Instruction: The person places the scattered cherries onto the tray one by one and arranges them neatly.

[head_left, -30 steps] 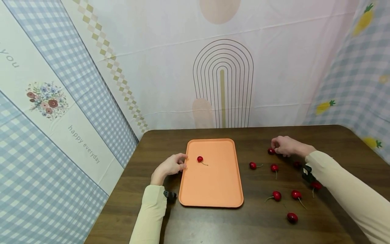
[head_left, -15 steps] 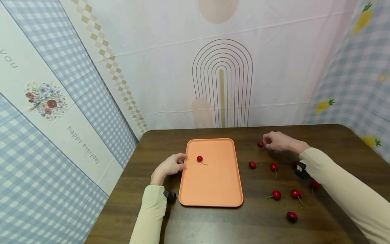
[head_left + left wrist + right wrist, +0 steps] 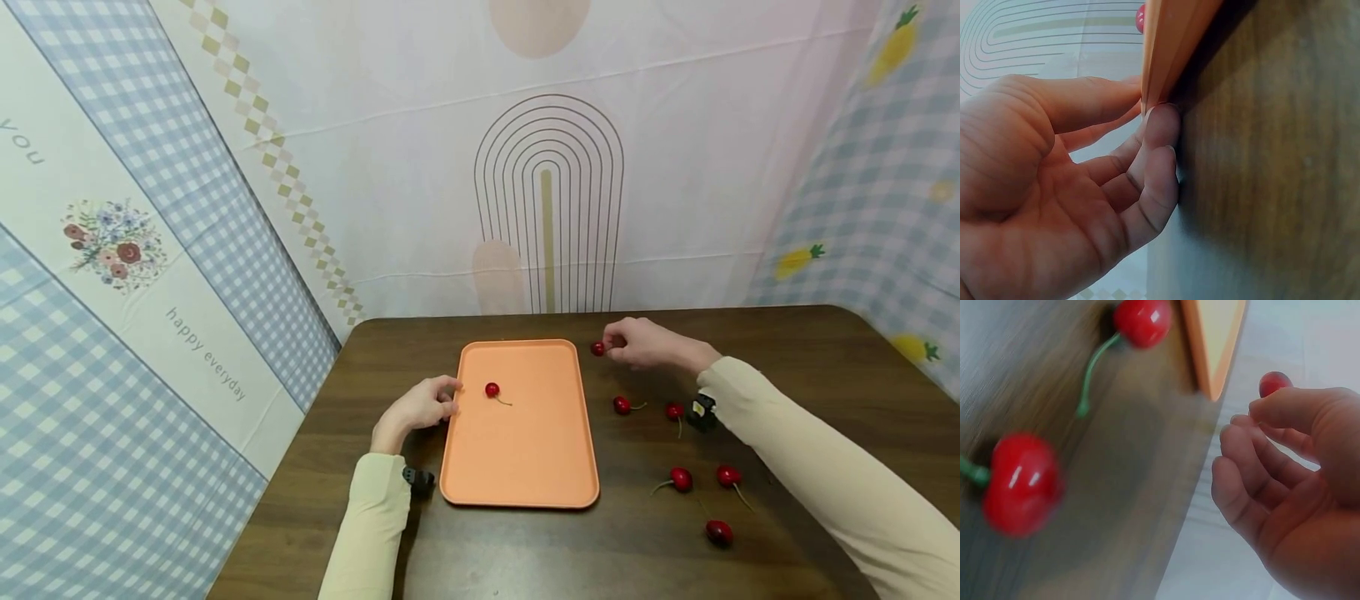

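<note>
The right hand is pinching a cherry near the tray, while the left hand is gripping its edge; a slackening pinch could be dropping the cherry short.

A person's left arm, in a cream fabric sleeve, reaches forward, its bare left hand pinching with bent fingers. The right arm, in a matching sleeve, angles inward; its bare right hand, farther forward, pinches between thumb and fingertips.

Printed cloths around a wood-grained table form a makeshift booth.
</note>
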`<move>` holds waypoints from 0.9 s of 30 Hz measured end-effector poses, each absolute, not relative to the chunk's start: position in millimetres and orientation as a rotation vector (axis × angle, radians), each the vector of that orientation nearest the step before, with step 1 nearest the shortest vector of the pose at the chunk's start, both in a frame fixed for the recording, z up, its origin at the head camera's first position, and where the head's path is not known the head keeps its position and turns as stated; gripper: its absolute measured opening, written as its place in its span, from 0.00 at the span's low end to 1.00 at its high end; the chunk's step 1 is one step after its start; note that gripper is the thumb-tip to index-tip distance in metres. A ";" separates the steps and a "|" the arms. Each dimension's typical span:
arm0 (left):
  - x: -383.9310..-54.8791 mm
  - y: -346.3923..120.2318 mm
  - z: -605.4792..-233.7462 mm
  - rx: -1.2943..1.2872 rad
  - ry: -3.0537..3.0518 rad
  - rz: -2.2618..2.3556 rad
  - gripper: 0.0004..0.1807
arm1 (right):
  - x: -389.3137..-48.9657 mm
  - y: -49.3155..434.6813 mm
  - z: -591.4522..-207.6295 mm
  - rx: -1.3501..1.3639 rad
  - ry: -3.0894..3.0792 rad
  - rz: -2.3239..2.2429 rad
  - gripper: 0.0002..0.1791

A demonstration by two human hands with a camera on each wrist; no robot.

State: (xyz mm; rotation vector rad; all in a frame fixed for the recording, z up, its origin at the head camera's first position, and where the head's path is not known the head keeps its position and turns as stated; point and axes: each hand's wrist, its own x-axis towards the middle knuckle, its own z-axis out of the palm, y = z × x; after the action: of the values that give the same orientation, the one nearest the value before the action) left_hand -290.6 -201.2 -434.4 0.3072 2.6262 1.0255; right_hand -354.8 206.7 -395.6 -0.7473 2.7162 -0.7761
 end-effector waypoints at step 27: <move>-290.0 -201.6 -434.1 0.316 2.618 1.037 0.20 | -345.1 119.6 -407.3 -0.859 2.654 -0.755 0.05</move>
State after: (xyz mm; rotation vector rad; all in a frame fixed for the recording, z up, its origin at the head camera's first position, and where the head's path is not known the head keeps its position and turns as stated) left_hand -290.0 -201.6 -434.1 0.3156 2.6184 1.0368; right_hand -345.1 119.6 -407.3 -0.8590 2.6538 -0.7552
